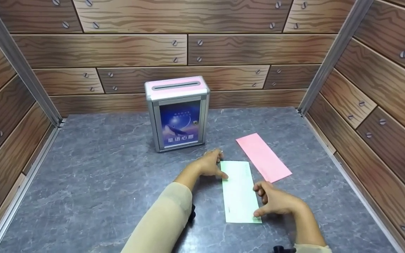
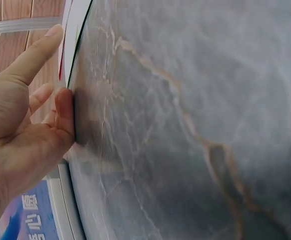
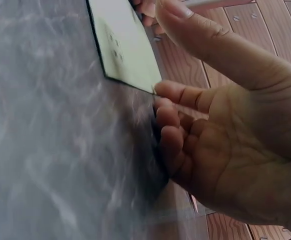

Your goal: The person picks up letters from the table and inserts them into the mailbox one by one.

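Observation:
A pale green paper slip (image 1: 239, 189) lies flat on the grey marble table (image 1: 100, 182). My left hand (image 1: 216, 164) touches the slip's far left corner with its fingertips; in the left wrist view the left hand (image 2: 40, 105) has its fingers fairly straight against the slip's edge (image 2: 73, 30). My right hand (image 1: 267, 201) rests at the slip's near right edge, thumb by the near corner. In the right wrist view the right hand (image 3: 210, 115) has loosely bent fingers on the table beside the slip's corner (image 3: 125, 45). Neither hand lifts the slip.
A pink paper slip (image 1: 264, 157) lies aslant just right of the green one. A small metal box (image 1: 177, 112) with a pink slotted top and blue front stands behind the hands. Wood-pattern walls close in three sides.

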{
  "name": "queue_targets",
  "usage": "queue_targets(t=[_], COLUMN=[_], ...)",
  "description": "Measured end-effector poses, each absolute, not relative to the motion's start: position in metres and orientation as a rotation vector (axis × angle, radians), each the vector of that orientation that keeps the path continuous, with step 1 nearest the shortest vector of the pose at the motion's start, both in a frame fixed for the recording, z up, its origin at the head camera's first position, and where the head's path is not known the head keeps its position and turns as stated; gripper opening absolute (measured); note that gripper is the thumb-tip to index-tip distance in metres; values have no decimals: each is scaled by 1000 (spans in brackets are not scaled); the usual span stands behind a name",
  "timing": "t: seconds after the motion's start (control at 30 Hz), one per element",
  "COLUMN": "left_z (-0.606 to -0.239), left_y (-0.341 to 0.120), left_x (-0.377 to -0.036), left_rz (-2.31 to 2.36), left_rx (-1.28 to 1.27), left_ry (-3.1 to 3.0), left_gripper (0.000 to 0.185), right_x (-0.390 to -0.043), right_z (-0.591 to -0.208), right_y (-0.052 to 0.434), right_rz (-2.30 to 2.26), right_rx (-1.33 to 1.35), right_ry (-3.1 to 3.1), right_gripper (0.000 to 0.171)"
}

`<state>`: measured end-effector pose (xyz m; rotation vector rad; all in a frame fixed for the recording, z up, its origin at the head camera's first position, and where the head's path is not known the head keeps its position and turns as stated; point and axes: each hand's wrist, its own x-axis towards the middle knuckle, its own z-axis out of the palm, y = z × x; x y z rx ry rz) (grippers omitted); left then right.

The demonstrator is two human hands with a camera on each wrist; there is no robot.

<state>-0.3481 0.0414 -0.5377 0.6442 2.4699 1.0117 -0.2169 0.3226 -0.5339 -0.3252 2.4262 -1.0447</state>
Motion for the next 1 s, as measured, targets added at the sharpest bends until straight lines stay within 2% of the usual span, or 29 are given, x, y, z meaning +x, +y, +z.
queue_targets(t=[0.23, 1.0], left_z=[-539, -536], left_y=[36, 40], left_x=[-353, -352], left_rz=[1012, 956], left_rx=[659, 670], left_ry=[2467, 2491], left_gripper=[76, 69], right_x=[-212, -196], right_z=[-539, -542], right_y=[324, 310], right_rz=[-1080, -1004], right_rx=[-377, -303], right_ry=[2399, 2574], right_gripper=[84, 91])
